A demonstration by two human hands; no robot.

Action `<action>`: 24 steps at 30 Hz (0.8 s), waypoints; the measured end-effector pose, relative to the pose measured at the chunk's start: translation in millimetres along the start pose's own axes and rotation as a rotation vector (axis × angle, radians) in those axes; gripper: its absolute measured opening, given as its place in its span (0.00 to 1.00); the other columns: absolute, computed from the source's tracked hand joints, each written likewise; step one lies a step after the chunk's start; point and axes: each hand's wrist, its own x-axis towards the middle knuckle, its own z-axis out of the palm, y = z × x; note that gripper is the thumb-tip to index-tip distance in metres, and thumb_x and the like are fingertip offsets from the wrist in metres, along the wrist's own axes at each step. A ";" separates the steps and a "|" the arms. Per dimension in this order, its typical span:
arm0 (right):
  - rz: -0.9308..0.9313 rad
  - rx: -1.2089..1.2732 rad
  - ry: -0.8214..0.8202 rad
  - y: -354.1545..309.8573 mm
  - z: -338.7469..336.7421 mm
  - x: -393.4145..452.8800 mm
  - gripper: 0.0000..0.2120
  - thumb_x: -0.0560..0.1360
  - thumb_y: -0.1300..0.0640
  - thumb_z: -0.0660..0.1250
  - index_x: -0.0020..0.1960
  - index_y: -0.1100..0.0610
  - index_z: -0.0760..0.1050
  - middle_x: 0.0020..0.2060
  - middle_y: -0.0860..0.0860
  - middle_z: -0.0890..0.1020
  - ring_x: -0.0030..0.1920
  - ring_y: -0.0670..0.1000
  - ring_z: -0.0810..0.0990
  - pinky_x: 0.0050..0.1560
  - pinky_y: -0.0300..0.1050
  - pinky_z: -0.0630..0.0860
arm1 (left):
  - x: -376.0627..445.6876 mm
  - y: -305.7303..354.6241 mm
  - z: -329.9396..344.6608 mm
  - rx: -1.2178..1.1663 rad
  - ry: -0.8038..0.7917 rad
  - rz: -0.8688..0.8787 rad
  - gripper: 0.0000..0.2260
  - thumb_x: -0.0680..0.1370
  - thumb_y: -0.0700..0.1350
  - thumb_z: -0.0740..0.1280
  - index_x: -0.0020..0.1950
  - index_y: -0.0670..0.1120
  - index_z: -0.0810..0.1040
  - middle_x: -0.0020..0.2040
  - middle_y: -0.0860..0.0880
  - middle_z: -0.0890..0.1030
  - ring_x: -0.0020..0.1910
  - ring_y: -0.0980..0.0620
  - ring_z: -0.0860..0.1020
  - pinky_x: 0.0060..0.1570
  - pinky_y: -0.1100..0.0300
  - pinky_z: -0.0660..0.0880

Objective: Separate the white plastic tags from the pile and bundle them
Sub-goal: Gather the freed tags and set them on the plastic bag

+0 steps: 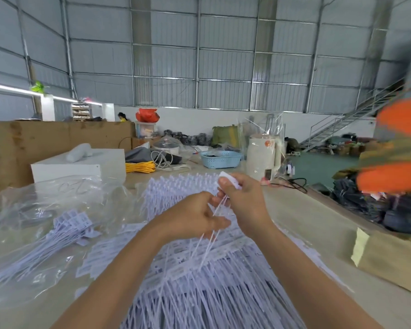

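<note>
White plastic tags [226, 180] sit pinched in your right hand [243, 200]; your left hand [199, 216] grips their thin tails; keep heads aligned above the pile [199, 276].

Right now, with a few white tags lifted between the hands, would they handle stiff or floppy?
Probably floppy: the held tags' thin tails droop below the hands. Likely light, since the right hand lifts them in a fingertip pinch. Apt to tangle, judging by the crisscrossed pile.

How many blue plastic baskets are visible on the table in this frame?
1. The blue basket sits at the table's far end, left of the white jug-like appliance and beyond both hands. Clutter and plastic wrap back there could hide others.
</note>
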 end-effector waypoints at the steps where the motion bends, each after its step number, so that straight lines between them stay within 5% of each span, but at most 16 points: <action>1: -0.001 0.006 0.026 -0.3 0.1 -0.4 0.10 0.76 0.63 0.65 0.37 0.55 0.74 0.27 0.51 0.76 0.27 0.46 0.75 0.30 0.37 0.74 | -0.1 1.1 3.3 -0.065 -0.007 -0.032 0.12 0.75 0.47 0.71 0.53 0.52 0.70 0.43 0.46 0.82 0.40 0.50 0.83 0.45 0.56 0.81; 5: -0.033 -0.072 0.070 -5.0 -2.8 -1.4 0.08 0.76 0.60 0.66 0.39 0.54 0.75 0.32 0.51 0.78 0.31 0.46 0.76 0.36 0.42 0.76 | 4.2 2.4 9.6 -0.049 0.086 -0.002 0.07 0.79 0.42 0.64 0.56 0.48 0.69 0.37 0.47 0.79 0.29 0.55 0.78 0.37 0.59 0.75; 9: -0.051 -0.109 0.064 -11.3 -9.6 1.2 0.11 0.77 0.58 0.65 0.44 0.67 0.75 0.34 0.55 0.75 0.36 0.51 0.74 0.42 0.53 0.79 | 8.7 7.8 4.9 0.128 0.317 0.148 0.08 0.81 0.40 0.56 0.53 0.47 0.74 0.37 0.48 0.76 0.36 0.49 0.75 0.39 0.53 0.73; 13: 0.026 -0.221 -0.095 -12.0 -4.5 2.6 0.12 0.80 0.53 0.60 0.46 0.62 0.74 0.34 0.54 0.77 0.32 0.50 0.76 0.37 0.49 0.77 | 4.4 2.5 -0.3 0.316 0.351 0.190 0.09 0.80 0.47 0.62 0.53 0.43 0.78 0.35 0.50 0.75 0.32 0.55 0.72 0.32 0.61 0.67; 19: 0.115 -0.321 -0.252 -4.3 37.4 12.0 0.14 0.81 0.56 0.57 0.37 0.57 0.63 0.28 0.54 0.67 0.27 0.51 0.67 0.30 0.43 0.64 | -14.5 -30.0 -16.0 0.381 0.560 0.175 0.11 0.80 0.44 0.63 0.51 0.41 0.82 0.41 0.43 0.82 0.39 0.48 0.77 0.41 0.59 0.70; 24: 0.207 -0.354 -0.490 2.3 105.7 6.9 0.04 0.80 0.56 0.59 0.50 0.56 0.66 0.38 0.56 0.77 0.23 0.44 0.74 0.25 0.36 0.69 | -40.2 -79.8 -62.7 0.404 0.633 -0.004 0.09 0.79 0.42 0.64 0.52 0.42 0.83 0.45 0.43 0.84 0.39 0.51 0.76 0.39 0.64 0.66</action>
